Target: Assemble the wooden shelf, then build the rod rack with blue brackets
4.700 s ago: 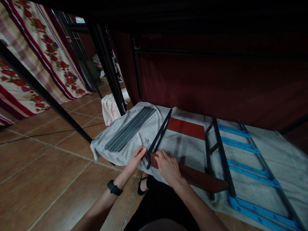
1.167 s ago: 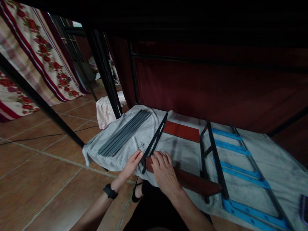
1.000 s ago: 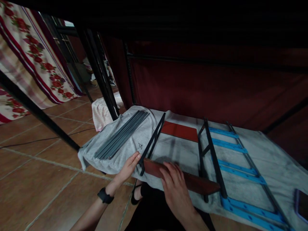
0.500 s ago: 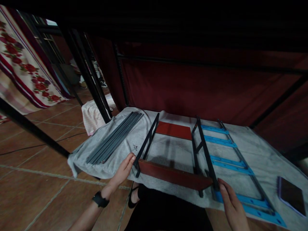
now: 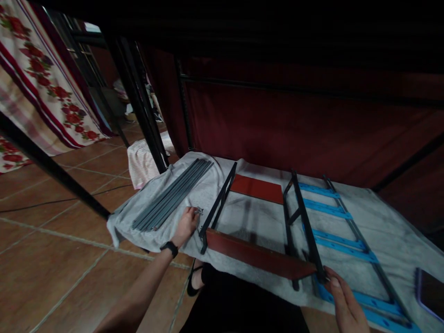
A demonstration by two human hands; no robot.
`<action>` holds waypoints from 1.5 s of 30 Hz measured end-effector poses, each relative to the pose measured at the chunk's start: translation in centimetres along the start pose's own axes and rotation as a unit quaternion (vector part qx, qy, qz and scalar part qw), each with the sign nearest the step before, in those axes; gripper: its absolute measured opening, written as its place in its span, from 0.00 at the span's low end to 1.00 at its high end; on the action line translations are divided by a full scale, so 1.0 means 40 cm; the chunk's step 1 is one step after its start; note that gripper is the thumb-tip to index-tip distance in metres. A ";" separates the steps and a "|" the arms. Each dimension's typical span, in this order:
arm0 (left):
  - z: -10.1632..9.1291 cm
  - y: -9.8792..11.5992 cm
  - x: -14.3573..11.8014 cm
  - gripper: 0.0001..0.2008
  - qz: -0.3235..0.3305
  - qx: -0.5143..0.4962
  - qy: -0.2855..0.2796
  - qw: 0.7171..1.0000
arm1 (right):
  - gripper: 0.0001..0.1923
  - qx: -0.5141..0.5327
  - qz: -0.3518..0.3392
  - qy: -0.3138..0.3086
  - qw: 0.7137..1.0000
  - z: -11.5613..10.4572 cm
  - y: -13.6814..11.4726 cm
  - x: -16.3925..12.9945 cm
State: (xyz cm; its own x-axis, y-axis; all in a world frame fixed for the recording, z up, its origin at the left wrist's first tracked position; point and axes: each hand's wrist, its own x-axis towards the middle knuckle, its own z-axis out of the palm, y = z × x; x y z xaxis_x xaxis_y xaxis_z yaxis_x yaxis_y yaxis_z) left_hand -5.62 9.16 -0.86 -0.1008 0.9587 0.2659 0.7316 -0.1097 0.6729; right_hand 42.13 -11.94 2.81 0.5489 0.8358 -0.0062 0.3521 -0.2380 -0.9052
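Observation:
A black metal frame [image 5: 219, 204] with two dark red boards [image 5: 259, 256] lies on a grey cloth [image 5: 391, 231]. My left hand [image 5: 185, 225] rests on the cloth just left of the frame's near left corner, fingers by a few small metal pieces [image 5: 198, 212]. Whether it grips any of them I cannot tell. At the lower right, my right hand [image 5: 343, 303] touches the near end of the frame's right black bar [image 5: 307, 229], fingers extended, next to the blue rungs [image 5: 333, 206].
A bundle of grey metal rods [image 5: 172, 194] lies on the cloth's left part. A phone [image 5: 430, 293] lies at the far right edge. Black bed posts [image 5: 138, 99] stand behind. Tiled floor [image 5: 52, 259] spreads left, with a flowered curtain [image 5: 45, 88] beyond.
My right hand left the near red board and moved right to the right bar's near end. My left hand slid up from the frame's corner to the small metal pieces.

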 end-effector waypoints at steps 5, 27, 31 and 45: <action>0.028 0.014 0.036 0.07 -0.027 0.020 -0.013 0.999 | 0.33 -0.001 -0.005 -0.002 1.000 0.006 0.004 -0.004; 0.059 0.629 -0.411 0.09 0.306 -0.134 -0.197 0.922 | 0.20 0.193 -0.054 -0.155 0.967 0.066 -0.212 -0.233; 0.103 0.693 -0.459 0.11 0.372 -0.094 -0.254 0.888 | 0.17 0.222 -0.038 -0.116 0.967 0.045 -0.177 -0.247; 0.271 0.784 -0.330 0.26 0.391 0.132 -0.196 0.889 | 0.17 0.336 0.030 0.014 0.941 -0.053 -0.020 0.018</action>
State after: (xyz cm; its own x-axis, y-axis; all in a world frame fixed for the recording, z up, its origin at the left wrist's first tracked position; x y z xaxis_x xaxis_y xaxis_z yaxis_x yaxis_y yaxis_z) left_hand 25.96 -4.08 9.24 0.7135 0.6398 0.2857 0.6130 -0.7675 0.1877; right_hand 43.86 -12.19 4.43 0.5756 0.8153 -0.0636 -0.2342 0.0898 -0.9680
